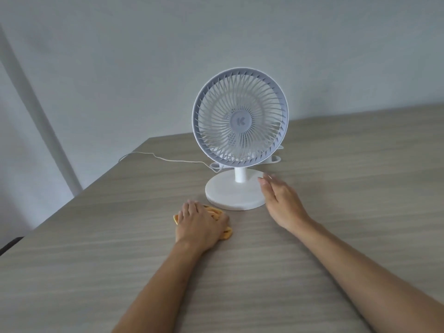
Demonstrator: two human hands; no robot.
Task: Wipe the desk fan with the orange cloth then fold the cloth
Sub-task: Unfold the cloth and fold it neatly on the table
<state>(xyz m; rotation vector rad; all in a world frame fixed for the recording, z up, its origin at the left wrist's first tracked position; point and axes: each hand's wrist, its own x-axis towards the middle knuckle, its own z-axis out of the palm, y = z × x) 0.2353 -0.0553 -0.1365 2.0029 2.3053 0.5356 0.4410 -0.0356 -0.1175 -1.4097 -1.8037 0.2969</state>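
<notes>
A white desk fan (240,116) stands upright on the wooden table, its round grille facing me and its round base (230,193) flat on the top. My left hand (199,224) lies over the bunched orange cloth (215,213) just in front of the base, fingers curled round it; most of the cloth is hidden under the hand. My right hand (278,200) hovers at the right edge of the base, fingers straight and slightly blurred, holding nothing.
The fan's white cord (163,158) trails left across the table (336,236) to its left edge. A grey wall stands close behind the fan. The table's left edge runs diagonally from the far corner toward the near left.
</notes>
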